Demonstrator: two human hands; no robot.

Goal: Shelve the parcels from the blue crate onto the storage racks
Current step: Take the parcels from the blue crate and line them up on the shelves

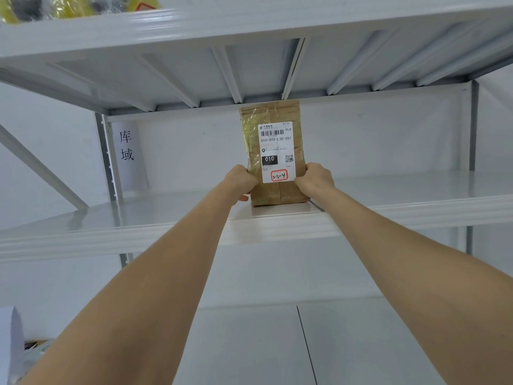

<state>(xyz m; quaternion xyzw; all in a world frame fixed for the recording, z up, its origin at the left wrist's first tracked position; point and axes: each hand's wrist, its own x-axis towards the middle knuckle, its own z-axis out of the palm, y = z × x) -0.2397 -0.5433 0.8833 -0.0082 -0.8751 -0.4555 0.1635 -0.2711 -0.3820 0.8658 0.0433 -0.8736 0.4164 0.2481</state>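
Observation:
A brown cardboard parcel wrapped in clear tape stands upright on the white metal rack shelf, its white shipping label with a barcode and a red-bordered sticker facing me. My left hand grips the parcel's lower left edge. My right hand grips its lower right edge. Both arms reach up and forward to the shelf. The parcel's bottom rests on the shelf near the front lip. The blue crate is out of view.
The shelf above carries yellow-wrapped parcels at the top left. A paper sign with printed characters hangs by the left upright. Another white shelf lies below my arms, with some items at its far left.

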